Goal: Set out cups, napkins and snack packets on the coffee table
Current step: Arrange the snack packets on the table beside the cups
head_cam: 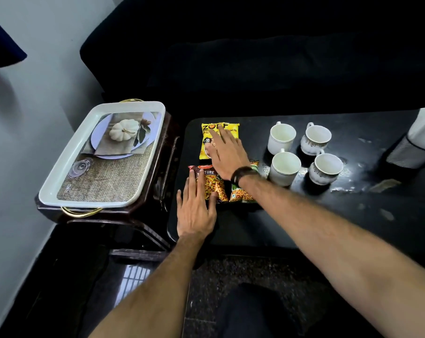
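On the glossy black worktop point(304, 215), three snack packets are laid in a cluster near the left end. The yellow foil snack packet point(207, 142) is half covered by the right hand point(227, 157), which is laid flat with fingers spread; only "ZO", part of a second line and a "10" badge can be read. The red snack packet point(212, 182) is pressed by the open left hand point(197, 213), fingers flat, with "TURE" showing. The green snack packet point(243, 193) is mostly hidden by the right wrist, label unreadable. Four white ceramic cups point(304, 154) are grouped just right. A black mesh napkin holder point(411, 152) with white napkins point(423, 128) is cut off at the edge.
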The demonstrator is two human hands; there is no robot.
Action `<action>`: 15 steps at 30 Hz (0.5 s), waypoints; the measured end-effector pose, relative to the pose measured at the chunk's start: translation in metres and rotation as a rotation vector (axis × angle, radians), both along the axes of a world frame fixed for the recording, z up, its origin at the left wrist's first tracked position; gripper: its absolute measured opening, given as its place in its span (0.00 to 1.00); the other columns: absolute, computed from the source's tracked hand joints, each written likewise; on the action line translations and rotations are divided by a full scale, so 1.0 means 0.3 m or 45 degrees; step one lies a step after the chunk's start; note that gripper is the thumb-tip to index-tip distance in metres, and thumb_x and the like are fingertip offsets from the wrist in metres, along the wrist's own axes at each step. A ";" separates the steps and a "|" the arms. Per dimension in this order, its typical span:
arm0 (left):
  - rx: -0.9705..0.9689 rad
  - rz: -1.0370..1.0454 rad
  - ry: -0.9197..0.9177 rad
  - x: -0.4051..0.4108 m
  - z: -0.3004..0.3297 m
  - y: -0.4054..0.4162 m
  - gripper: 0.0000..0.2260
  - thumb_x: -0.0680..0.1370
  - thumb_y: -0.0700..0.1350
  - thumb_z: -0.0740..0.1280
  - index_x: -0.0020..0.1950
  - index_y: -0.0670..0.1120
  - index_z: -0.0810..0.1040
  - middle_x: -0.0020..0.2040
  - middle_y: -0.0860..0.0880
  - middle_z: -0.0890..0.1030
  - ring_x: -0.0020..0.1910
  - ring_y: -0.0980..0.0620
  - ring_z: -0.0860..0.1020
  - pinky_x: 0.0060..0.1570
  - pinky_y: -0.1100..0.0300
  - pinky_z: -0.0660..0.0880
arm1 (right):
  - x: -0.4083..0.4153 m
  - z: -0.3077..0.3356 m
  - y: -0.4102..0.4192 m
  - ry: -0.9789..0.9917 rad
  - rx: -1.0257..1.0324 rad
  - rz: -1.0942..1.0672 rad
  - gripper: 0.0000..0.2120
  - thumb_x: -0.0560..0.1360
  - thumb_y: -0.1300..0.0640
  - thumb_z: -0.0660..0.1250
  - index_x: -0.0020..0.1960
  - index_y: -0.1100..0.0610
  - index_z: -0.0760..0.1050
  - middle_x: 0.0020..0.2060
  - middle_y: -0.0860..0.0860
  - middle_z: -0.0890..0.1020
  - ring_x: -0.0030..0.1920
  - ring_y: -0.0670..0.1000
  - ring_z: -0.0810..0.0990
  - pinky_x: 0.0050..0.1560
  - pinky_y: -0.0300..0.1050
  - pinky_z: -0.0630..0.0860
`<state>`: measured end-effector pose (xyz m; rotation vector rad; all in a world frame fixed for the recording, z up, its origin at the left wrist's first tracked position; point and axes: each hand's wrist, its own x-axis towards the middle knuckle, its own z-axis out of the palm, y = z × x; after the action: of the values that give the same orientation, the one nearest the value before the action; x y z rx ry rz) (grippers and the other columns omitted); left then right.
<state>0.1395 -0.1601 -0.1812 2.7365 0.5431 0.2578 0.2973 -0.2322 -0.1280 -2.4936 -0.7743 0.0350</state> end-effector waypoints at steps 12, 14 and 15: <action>0.115 -0.020 -0.048 -0.006 0.000 -0.005 0.25 0.84 0.56 0.50 0.81 0.53 0.53 0.81 0.48 0.55 0.78 0.48 0.58 0.76 0.47 0.56 | -0.294 -0.177 -0.225 -0.291 -0.153 -0.241 0.28 0.80 0.40 0.53 0.74 0.54 0.65 0.73 0.55 0.67 0.74 0.57 0.64 0.73 0.62 0.60; 0.103 -0.023 -0.051 -0.005 -0.005 -0.006 0.25 0.84 0.55 0.50 0.81 0.53 0.53 0.81 0.48 0.54 0.79 0.48 0.57 0.76 0.47 0.56 | -0.290 -0.172 -0.221 -0.261 -0.193 -0.256 0.29 0.80 0.40 0.51 0.76 0.53 0.63 0.76 0.54 0.64 0.76 0.57 0.61 0.74 0.62 0.57; 0.099 -0.024 -0.048 -0.005 -0.005 -0.007 0.25 0.84 0.55 0.50 0.81 0.53 0.52 0.81 0.48 0.53 0.79 0.48 0.56 0.76 0.47 0.56 | -0.289 -0.168 -0.221 -0.247 -0.212 -0.268 0.29 0.80 0.40 0.50 0.77 0.53 0.62 0.77 0.54 0.62 0.77 0.57 0.60 0.74 0.62 0.56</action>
<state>0.1381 -0.1621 -0.1828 2.8038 0.5070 0.3313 0.2106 -0.2984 -0.1785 -2.7544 -0.6010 -0.2295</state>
